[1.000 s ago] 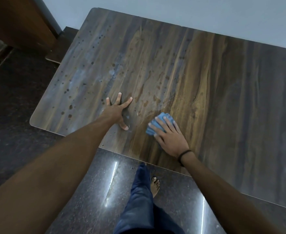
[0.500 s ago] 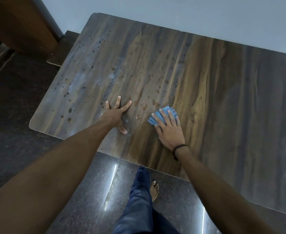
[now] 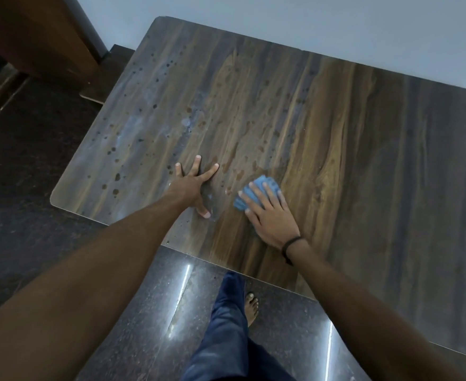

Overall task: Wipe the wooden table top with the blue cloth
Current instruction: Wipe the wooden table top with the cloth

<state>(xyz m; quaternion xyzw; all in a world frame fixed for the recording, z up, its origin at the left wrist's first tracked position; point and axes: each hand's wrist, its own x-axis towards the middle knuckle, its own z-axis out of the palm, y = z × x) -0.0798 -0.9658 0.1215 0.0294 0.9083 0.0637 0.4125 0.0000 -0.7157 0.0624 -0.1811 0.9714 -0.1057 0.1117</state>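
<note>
The wooden table top (image 3: 350,149) fills the middle and right of the view, its left half speckled with dark droplets and pale smears. A small folded blue cloth (image 3: 256,188) lies near the front edge. My right hand (image 3: 270,215) presses flat on the cloth with straight fingers and covers most of it. To its left, my left hand (image 3: 192,185) rests flat on the bare wood with fingers spread.
A pale wall (image 3: 308,20) runs along the table's far edge. A brown wooden piece of furniture (image 3: 34,37) stands at the upper left. Dark polished floor (image 3: 20,188) surrounds the table, and my leg and bare foot (image 3: 251,309) stand just below the front edge.
My right hand slid the cloth a little away from me and to the right across the wood. My left hand stayed planted in the same spot.
</note>
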